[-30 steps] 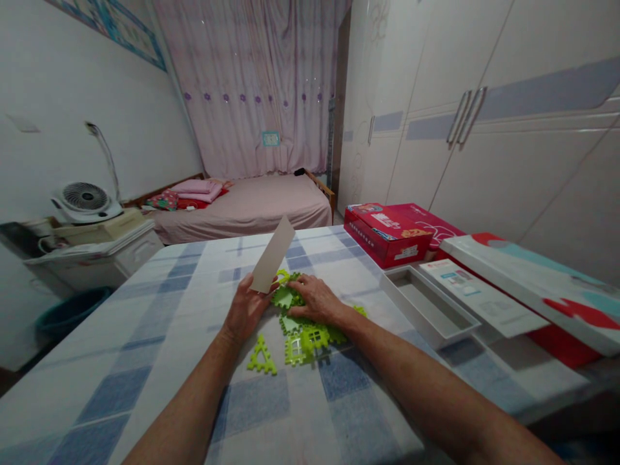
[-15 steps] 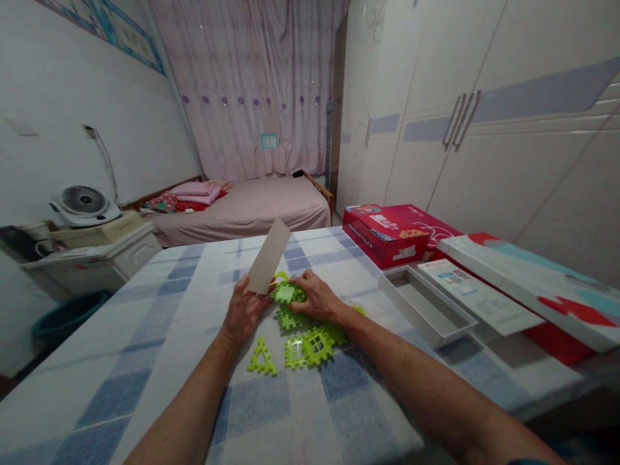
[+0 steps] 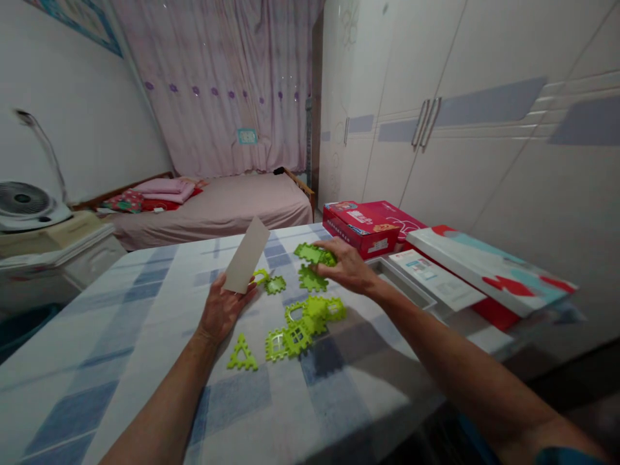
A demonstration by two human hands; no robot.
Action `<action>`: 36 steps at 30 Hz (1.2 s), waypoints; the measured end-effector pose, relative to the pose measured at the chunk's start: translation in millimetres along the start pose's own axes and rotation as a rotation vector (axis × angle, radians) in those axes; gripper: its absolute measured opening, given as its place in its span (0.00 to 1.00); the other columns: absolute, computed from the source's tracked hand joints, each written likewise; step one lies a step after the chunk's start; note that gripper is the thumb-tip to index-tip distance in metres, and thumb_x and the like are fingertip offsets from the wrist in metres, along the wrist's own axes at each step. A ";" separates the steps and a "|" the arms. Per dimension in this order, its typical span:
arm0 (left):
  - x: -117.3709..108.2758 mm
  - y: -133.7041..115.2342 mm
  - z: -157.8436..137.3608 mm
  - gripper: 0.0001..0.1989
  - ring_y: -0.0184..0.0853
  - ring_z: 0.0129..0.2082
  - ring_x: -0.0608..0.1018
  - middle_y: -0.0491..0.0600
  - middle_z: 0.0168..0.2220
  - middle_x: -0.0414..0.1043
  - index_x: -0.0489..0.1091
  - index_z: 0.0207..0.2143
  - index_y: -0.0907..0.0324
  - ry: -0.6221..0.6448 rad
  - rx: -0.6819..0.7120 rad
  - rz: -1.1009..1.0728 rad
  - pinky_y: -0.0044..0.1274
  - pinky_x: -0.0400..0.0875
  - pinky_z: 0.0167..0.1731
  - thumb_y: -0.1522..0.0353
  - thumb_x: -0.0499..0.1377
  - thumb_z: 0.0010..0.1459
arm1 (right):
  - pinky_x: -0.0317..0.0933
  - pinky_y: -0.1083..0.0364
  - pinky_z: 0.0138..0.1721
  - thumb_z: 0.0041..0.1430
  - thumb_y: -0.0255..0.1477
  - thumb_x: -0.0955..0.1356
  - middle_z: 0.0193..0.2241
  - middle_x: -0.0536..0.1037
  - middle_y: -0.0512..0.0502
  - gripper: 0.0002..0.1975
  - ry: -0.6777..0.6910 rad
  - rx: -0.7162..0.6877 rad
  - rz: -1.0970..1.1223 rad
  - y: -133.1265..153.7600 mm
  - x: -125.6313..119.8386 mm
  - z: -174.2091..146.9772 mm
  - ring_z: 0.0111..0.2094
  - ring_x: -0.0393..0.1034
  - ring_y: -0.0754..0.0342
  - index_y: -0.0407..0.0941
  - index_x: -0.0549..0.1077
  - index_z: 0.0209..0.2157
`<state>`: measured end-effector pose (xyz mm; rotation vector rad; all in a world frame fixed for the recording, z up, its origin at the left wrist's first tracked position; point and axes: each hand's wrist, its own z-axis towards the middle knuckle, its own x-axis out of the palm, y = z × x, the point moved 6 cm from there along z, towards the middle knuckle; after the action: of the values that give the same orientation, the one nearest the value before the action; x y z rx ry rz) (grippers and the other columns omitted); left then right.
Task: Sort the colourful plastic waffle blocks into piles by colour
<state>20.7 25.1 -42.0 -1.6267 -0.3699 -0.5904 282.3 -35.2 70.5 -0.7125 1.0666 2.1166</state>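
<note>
My left hand (image 3: 221, 311) holds a flat greyish card (image 3: 248, 256), which stands tilted up from the fingers. In my right hand (image 3: 347, 266) is a bunch of green interlocking plastic building pieces (image 3: 310, 253), gripped between thumb and fingers above the table. Just past my left fingertips lie a small green toothed piece (image 3: 275, 285) and a yellow-green curved piece (image 3: 261, 276). Nearer to me, a heap of green window-frame pieces (image 3: 296, 337) rests on the cloth. A green triangular piece (image 3: 241, 355) lies apart, to the left of that heap.
A blue-and-white checked cloth (image 3: 150, 310) covers the table. On the right are a shallow grey box tray (image 3: 426, 298), a white printed box lid or card (image 3: 436, 279), a large white-and-red box (image 3: 489, 274) and a red box (image 3: 363, 226). Beyond stands a bed (image 3: 242, 200).
My right hand has lifted the green pieces off the table and carried them right, toward the boxes. The heap beneath is now uncovered. My left hand keeps the card; the view has turned right.
</note>
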 end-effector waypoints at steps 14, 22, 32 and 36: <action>2.0 -0.2 0.0 0.24 0.38 0.40 0.79 0.58 0.42 0.76 0.68 0.50 0.65 0.010 -0.023 0.044 0.28 0.77 0.41 0.59 0.55 0.57 | 0.60 0.52 0.45 0.54 0.39 0.67 0.42 0.72 0.38 0.24 0.018 0.370 -0.603 -116.2 -76.3 -77.4 0.43 0.68 0.49 0.41 0.72 0.49; 1.7 -0.3 1.2 0.24 0.40 0.42 0.78 0.58 0.43 0.75 0.67 0.51 0.65 0.038 -0.010 0.022 0.30 0.77 0.41 0.59 0.56 0.56 | 0.60 0.50 0.49 0.56 0.45 0.65 0.47 0.75 0.36 0.28 0.068 0.456 -0.490 -119.0 -78.4 -100.1 0.50 0.67 0.44 0.39 0.71 0.51; -2.0 1.9 4.5 0.24 0.41 0.40 0.78 0.59 0.42 0.76 0.68 0.49 0.65 0.018 -0.030 0.021 0.29 0.77 0.41 0.57 0.56 0.56 | 0.58 0.50 0.52 0.55 0.32 0.66 0.48 0.73 0.39 0.21 0.191 0.247 -0.428 -93.8 -73.9 -104.7 0.49 0.67 0.47 0.42 0.72 0.50; -2.2 1.7 4.6 0.25 0.41 0.42 0.78 0.60 0.43 0.75 0.67 0.50 0.65 0.051 -0.022 0.039 0.30 0.77 0.42 0.58 0.57 0.55 | 0.60 0.52 0.49 0.55 0.30 0.65 0.44 0.76 0.42 0.14 0.221 0.195 -0.365 -99.3 -60.5 -96.3 0.47 0.69 0.50 0.43 0.75 0.44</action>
<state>20.6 29.6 -45.0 -1.6333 -0.2946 -0.6065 412.0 -89.2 15.4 -0.9787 1.1407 1.6291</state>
